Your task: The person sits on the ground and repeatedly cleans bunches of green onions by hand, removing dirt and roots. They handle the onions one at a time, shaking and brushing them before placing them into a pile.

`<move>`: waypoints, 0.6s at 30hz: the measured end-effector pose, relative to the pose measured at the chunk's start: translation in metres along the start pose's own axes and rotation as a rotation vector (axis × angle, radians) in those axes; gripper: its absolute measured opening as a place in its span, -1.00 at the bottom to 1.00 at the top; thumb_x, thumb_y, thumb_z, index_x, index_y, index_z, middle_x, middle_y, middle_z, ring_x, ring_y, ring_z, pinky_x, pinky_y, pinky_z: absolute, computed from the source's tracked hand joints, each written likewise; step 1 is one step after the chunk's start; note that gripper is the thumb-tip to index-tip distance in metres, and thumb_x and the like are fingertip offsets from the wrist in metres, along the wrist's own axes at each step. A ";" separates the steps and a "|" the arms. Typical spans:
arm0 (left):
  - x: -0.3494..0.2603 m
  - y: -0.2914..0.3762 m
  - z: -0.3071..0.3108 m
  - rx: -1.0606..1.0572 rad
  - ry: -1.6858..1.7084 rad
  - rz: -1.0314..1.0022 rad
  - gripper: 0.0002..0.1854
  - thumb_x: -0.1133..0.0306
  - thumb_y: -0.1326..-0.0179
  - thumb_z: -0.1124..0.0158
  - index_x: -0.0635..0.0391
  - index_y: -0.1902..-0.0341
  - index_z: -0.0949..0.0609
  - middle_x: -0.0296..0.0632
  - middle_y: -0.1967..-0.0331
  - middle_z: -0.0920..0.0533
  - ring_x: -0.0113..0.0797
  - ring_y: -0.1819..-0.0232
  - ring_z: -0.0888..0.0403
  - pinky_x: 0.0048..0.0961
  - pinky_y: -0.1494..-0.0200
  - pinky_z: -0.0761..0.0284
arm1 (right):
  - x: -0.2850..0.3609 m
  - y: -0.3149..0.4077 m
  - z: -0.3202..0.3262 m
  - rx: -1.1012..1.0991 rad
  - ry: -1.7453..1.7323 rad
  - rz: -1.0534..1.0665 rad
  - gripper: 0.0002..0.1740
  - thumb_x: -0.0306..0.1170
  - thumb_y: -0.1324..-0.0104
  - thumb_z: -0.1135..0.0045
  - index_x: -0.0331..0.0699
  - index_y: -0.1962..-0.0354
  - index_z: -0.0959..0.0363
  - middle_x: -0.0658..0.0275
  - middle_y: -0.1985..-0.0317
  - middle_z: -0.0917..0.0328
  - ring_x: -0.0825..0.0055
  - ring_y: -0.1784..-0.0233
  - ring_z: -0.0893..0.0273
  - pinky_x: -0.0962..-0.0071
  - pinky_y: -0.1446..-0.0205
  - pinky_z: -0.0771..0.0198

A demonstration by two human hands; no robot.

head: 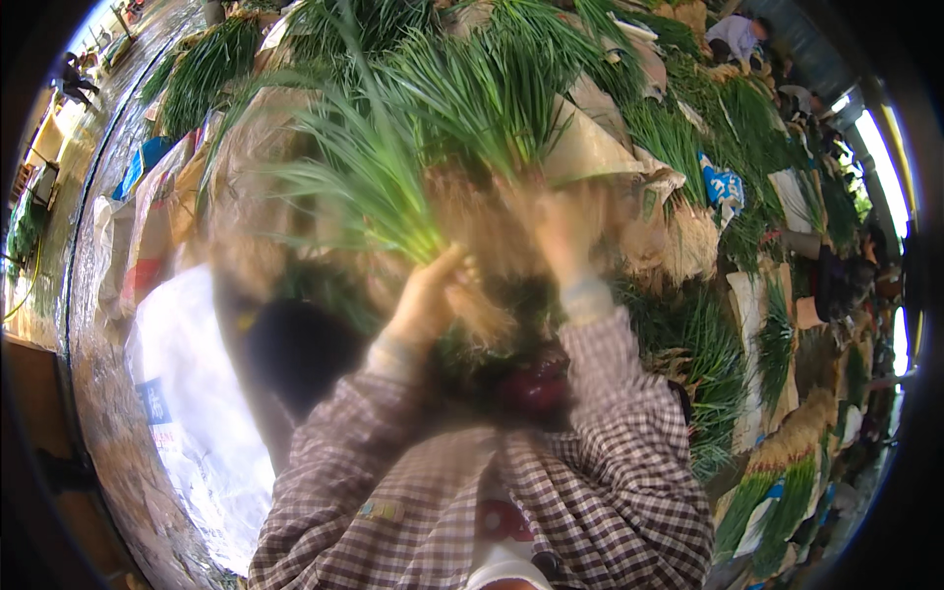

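My left hand [429, 291] is closed around a bunch of green onions [394, 203] near its root end. The leaves fan up and to the left, and the pale stringy roots [483, 313] stick out below the fist. Farther up and to the right, my right hand [554, 225] is blurred by motion. It is at the base of a standing heap of green onions [487, 96], beside their brown roots [461, 199]. Whether its fingers grip any stems cannot be made out.
A white plastic sack [195, 413] lies at left beside a wet floor [110, 243]. Beige sacking [590, 144] lies among the heaps. More green onions [700, 354] lie at right. A dark rounded object [299, 354] is near my left forearm. Other people [737, 37] are at the far right.
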State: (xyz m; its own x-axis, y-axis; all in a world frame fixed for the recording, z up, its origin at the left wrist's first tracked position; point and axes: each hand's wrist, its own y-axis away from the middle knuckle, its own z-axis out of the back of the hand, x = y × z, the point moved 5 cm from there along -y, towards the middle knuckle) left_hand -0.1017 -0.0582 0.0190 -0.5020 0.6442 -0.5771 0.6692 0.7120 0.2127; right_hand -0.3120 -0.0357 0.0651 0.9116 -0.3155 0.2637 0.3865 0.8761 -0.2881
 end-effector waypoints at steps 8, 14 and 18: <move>0.032 0.008 -0.001 0.026 0.073 0.194 -0.69 0.37 -0.35 -0.19 0.26 -0.09 -0.55 -0.19 0.14 -0.63 -0.36 0.27 -0.61 -0.52 0.23 -0.56 | 0.039 0.075 -0.009 0.297 -0.588 -0.235 -0.70 -0.19 -0.33 -0.18 -0.25 0.18 -0.57 0.20 0.26 -0.63 0.46 0.22 -0.58 0.45 0.10 -0.49; 0.028 0.017 0.007 -0.015 -0.153 0.127 -0.72 0.25 -0.25 -0.31 0.18 0.07 -0.68 -0.21 0.24 -0.68 -0.37 0.22 -0.57 -0.44 0.09 -0.47 | 0.052 0.051 -0.027 0.174 -0.703 -0.099 -0.76 -0.37 -0.23 -0.25 -0.34 0.23 -0.48 0.16 0.34 -0.59 0.40 0.28 -0.57 0.42 0.18 -0.47; 0.013 0.029 0.001 -0.032 -0.065 0.080 -0.75 0.28 -0.21 -0.35 0.18 0.13 -0.68 -0.19 0.19 -0.69 -0.30 0.18 -0.61 -0.34 0.00 -0.51 | 0.030 0.060 -0.055 0.232 -0.954 -0.451 -0.80 -0.36 -0.32 -0.15 -0.31 0.18 -0.51 0.14 0.32 -0.61 0.40 0.24 -0.58 0.37 0.14 -0.50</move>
State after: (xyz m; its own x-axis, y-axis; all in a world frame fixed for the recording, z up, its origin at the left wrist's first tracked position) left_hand -0.0879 -0.0294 0.0173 -0.4102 0.6807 -0.6069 0.6877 0.6680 0.2845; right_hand -0.2539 -0.0126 0.0047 0.1675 -0.3000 0.9391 0.5319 0.8296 0.1702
